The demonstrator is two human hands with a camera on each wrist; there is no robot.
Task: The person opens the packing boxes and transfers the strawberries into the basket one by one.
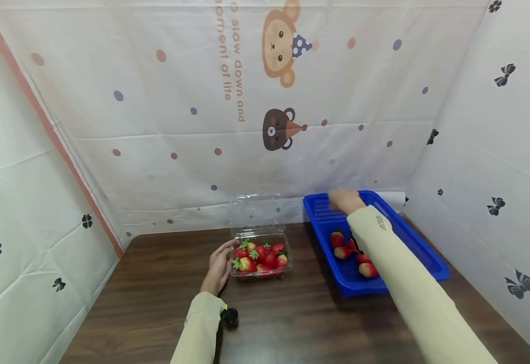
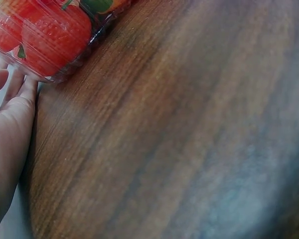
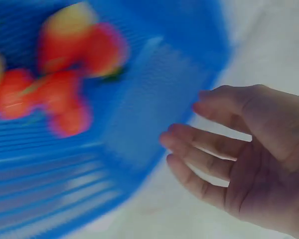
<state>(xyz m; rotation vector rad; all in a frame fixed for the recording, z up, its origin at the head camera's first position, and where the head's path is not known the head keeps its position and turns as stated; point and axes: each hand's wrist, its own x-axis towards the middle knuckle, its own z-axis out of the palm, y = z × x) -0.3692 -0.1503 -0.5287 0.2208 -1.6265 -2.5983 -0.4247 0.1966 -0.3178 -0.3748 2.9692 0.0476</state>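
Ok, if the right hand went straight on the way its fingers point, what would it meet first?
Probably the end wall of the basket: in the right wrist view, the right hand points toward it, though depth is unclear.

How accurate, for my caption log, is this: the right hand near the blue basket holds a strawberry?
Not quite: the right hand near the blue basket holds nothing; the right wrist view shows its palm empty.

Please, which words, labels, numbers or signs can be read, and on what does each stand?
"o slow down and": back sheet, sideways, cut at frame top.
"moment of life": same sheet, sideways, first letter partly cut.
Left sheet: cursive word, unclear.
Right sleeve: mark too small to read.
Clear box, blue basket: none readable.
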